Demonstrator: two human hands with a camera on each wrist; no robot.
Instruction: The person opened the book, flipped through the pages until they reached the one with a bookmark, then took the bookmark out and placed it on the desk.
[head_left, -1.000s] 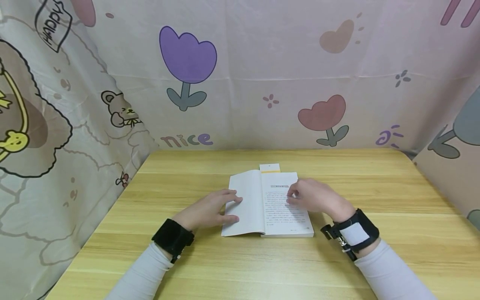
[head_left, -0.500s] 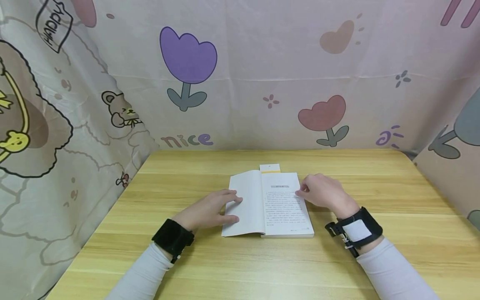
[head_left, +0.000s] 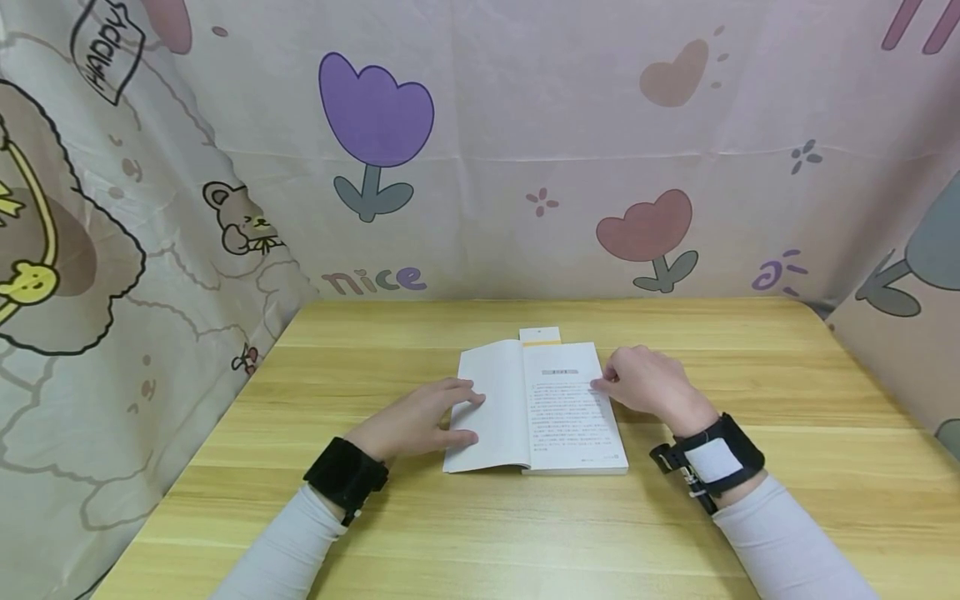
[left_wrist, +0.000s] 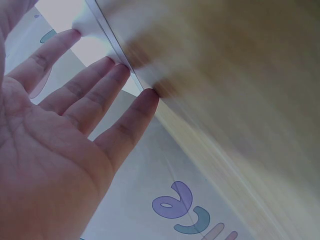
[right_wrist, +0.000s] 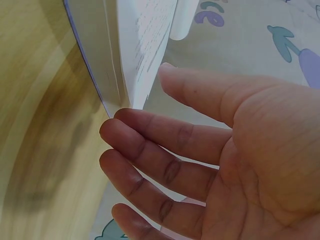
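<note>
An open book (head_left: 491,408) lies on the table, with a blank left page and a printed right page (head_left: 573,425). A white card with a yellow stripe (head_left: 540,335) sticks out past its far edge. My left hand (head_left: 420,417) rests on the left page; the left wrist view shows its spread fingers (left_wrist: 127,120) along the page edge. My right hand (head_left: 648,383) is at the right edge of the book. In the right wrist view its index fingertip is by the page edges (right_wrist: 142,60), while the thumb (right_wrist: 200,90) stands apart from the fingers.
The wooden table (head_left: 480,533) extends around the book on all sides. A printed cloth (head_left: 495,100) hangs behind it, and more cloth hangs at the left and right. Each wrist wears a black strap (head_left: 345,479).
My right hand has moved from over the printed page to the right, out to the book's edge, and then stayed there. The left hand and the book have kept their places.
</note>
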